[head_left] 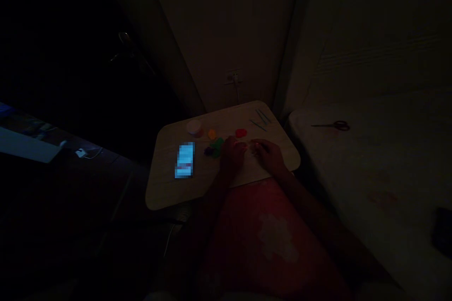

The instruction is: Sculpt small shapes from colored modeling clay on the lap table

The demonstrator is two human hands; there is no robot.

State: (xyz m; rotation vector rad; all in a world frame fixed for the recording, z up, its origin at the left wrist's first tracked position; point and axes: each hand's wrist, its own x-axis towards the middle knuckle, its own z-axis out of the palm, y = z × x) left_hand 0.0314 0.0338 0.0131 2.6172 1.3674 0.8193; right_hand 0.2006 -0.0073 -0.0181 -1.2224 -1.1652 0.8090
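Green lump of clay (216,146) sits just beside my left hand (231,156), lumpy and unflattened; smaller purple lump (208,151) touches its far side. Flat red disc (241,132) lies just ahead of my left hand, toward my right hand (268,156). Orange lump (212,134) lies farther ahead of my left hand.

Matt coloured clay lumps (216,146), smooth wood-grain tabletop (162,183)

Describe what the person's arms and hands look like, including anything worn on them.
The left forearm and right forearm are bare, with no sleeves in view. The left hand and right hand wear no gloves; the dim light leaves rings or a watch unclear. Below them is red fabric with a pale flower-shaped patch.
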